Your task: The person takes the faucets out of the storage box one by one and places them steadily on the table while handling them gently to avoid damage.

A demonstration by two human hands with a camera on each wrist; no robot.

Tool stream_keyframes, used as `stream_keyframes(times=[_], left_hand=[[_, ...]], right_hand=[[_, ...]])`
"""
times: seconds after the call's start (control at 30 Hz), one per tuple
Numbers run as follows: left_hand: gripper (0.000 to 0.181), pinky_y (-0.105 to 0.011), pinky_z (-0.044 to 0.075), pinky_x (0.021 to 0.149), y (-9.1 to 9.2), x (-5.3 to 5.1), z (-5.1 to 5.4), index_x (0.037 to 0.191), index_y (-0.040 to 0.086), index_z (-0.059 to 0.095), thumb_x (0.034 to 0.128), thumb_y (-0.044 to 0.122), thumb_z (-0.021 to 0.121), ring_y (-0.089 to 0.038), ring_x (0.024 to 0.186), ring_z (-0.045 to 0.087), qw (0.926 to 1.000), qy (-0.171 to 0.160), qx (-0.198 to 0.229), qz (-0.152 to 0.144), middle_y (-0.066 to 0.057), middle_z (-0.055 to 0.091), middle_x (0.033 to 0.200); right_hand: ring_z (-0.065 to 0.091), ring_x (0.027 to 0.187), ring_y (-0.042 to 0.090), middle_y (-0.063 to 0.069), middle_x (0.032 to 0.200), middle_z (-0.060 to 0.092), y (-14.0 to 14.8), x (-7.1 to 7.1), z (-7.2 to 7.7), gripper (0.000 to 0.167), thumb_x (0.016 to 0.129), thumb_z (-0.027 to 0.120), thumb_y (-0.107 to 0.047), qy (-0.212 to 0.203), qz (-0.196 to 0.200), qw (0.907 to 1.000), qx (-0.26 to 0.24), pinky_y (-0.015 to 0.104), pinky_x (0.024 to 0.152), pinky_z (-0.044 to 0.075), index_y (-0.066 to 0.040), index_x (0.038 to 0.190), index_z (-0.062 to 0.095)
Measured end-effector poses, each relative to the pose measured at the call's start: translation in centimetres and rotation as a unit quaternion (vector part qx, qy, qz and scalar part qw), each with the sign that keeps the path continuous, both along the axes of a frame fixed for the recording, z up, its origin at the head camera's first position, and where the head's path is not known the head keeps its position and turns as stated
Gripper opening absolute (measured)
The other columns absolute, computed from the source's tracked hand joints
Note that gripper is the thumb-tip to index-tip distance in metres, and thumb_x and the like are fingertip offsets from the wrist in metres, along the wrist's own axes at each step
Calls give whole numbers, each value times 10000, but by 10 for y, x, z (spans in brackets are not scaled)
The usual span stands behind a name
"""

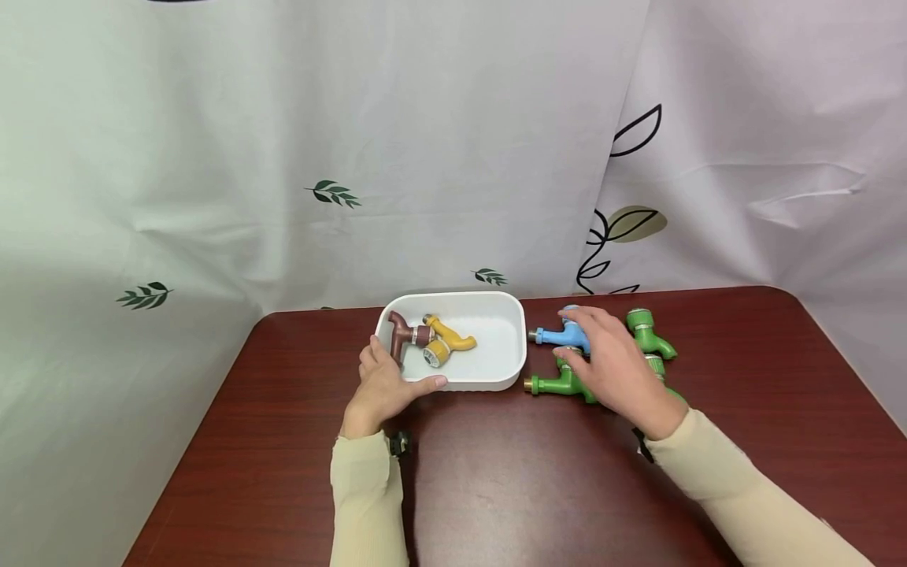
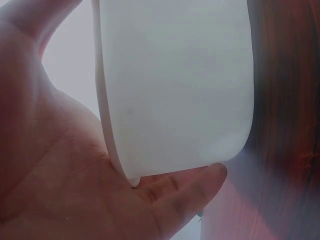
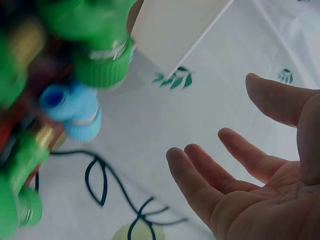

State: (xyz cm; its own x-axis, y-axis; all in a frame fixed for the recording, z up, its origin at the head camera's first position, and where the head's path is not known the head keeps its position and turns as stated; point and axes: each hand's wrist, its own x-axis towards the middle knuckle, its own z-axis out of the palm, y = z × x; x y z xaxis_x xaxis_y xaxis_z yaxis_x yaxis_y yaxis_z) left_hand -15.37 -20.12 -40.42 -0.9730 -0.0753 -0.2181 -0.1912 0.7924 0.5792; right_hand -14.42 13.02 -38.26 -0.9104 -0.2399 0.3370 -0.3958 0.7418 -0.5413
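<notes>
A white plastic tray (image 1: 496,366) stands at the table's far side, with a brown tap (image 1: 401,335) and a yellow tap (image 1: 453,340) lying in it. My left hand (image 1: 379,391) grips its near left corner, thumb along the front and fingers at the left wall. In the left wrist view the tray's wall (image 2: 175,90) sits between thumb and fingers. My right hand (image 1: 615,364) hovers with spread fingers over a blue tap (image 1: 560,337) and a green tap (image 1: 549,385), holding nothing. It hides parts of both taps.
To the right of the right hand lie another green tap (image 1: 646,335) and a green tap (image 1: 656,366) partly hidden by the hand. The dark red wooden table (image 1: 496,472) meets a white patterned cloth (image 1: 439,157) behind the tray.
</notes>
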Motion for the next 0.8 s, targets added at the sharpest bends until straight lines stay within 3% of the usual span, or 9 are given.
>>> stream_keyframes(times=[0.23, 0.8], left_hand=[[1420, -574, 331, 1108, -1, 0, 0, 1542, -91, -102, 720, 569, 850, -481, 1437, 141, 10000, -6, 17, -17, -327, 11, 1586], [1409, -576, 335, 1105, 1, 0, 1, 1540, -95, -98, 727, 557, 850, -483, 1417, 169, 10000, -27, -16, 2, -331, 33, 1573]], right_hand=[[537, 1221, 348, 176, 1310, 584, -30, -6, -5, 494, 870, 801, -134, -92, 300, 9995, -43, 510, 1010, 448, 0, 1305, 609], [587, 1159, 347, 159, 1269, 625, -74, -16, -15, 462, 861, 808, -140, -161, 493, 9986, 87, 471, 972, 482, -3, 1268, 639]])
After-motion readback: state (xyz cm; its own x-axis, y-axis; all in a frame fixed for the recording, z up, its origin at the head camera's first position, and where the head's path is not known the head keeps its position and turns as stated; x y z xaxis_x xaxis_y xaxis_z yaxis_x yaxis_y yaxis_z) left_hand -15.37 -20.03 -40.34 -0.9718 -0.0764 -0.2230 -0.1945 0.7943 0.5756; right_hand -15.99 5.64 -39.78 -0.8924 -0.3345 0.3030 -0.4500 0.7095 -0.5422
